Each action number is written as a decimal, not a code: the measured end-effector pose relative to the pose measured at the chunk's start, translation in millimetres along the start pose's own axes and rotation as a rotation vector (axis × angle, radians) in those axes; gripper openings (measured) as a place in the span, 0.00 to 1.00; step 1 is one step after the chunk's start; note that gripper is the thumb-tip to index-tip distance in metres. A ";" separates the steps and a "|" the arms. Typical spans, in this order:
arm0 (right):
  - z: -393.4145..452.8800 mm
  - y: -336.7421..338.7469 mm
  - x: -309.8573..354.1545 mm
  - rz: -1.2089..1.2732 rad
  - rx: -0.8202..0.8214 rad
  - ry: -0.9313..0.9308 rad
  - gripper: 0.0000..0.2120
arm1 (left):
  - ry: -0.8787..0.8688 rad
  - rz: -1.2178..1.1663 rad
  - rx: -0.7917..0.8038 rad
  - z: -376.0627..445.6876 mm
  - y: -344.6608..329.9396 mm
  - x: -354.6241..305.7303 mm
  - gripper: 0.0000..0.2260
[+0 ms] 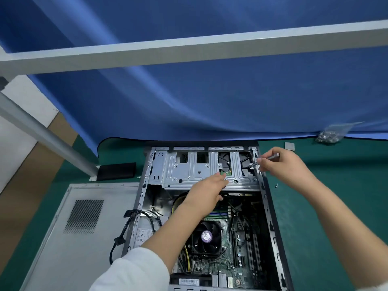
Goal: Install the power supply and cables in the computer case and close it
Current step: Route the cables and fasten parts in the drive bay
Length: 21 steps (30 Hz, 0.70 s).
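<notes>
White sleeve (pixel 134 269) sits closest, on the left arm. Open on its side on the green table (pixel 315 196) lies the computer case (pixel 270 206). Left hand (pixel 206 191) rests on the metal drive cage (pixel 195 171), fingers straight. Right hand (pixel 281 164) pinches a screwdriver (pixel 265 159), tip at the cage's right corner. Beside the case lie the side panel (pixel 84 227), black cables (pixel 126 234), one screw (pixel 276 185) and a bag of screws (pixel 329 135).

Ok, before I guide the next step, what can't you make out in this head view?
- Screwdriver tip: too small to tell whether it sits in a screw.
- Left hand fingertips: whether they press the drive cage is unclear.
- Power supply: mostly hidden by cables and the left arm.
- Case near end: cut off by the bottom edge.
</notes>
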State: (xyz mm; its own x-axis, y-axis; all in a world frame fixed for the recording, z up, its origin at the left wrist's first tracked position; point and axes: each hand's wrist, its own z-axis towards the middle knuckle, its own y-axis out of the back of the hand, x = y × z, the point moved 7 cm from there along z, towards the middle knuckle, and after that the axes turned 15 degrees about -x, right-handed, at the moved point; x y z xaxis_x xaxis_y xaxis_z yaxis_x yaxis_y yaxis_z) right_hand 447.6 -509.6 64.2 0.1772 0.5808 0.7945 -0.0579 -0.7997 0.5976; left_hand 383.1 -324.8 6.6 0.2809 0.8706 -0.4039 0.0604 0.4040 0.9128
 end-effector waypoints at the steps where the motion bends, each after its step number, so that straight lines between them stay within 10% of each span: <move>1: 3.6 -2.1 -0.4 -0.032 -0.014 0.012 0.07 | 0.012 -0.019 -0.035 0.8 -0.7 1.5 0.23; 21: 20.5 -14.1 -9.2 -0.270 -0.009 0.064 0.08 | 0.115 -0.124 -0.206 -3.1 -12.6 6.8 0.21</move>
State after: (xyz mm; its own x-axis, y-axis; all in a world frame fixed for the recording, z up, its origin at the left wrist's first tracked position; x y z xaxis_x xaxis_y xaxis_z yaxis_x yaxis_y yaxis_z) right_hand 466.8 -506.8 46.2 0.1253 0.7816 0.6110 -0.0260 -0.6131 0.7896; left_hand 381.3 -323.1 -7.9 0.1724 0.8325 -0.5266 -0.1118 0.5476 0.8292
